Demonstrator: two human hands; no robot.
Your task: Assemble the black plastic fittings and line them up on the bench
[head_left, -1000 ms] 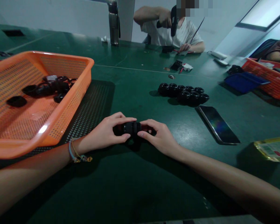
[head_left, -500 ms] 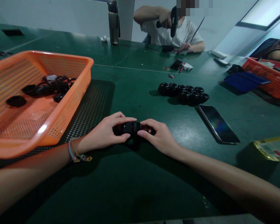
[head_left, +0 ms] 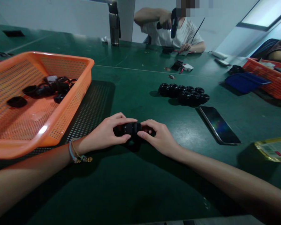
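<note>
Between my two hands, just above the green table (head_left: 103, 193), lies a black ribbed cylindrical part (head_left: 131, 128) on its side. My left hand (head_left: 114, 129) is closed round its left end, with fingers over the top and the thumb along the near side. At its right end my right hand (head_left: 158, 134) pinches with thumb and fingertips. The palms and fingers hide both ends of the part. Beyond my right hand stands a group of several glossy black round parts (head_left: 184, 93) with holes in their tops.
At the left an orange perforated basket (head_left: 67, 125) holds several black parts (head_left: 49, 87). A phone (head_left: 219, 125) and a yellow-edged box (head_left: 275, 149) lie at the right. Farther back are a blue tray (head_left: 245, 82) and another orange basket (head_left: 271, 78). Across the table a person (head_left: 164, 23) holds a power driver (head_left: 174, 23).
</note>
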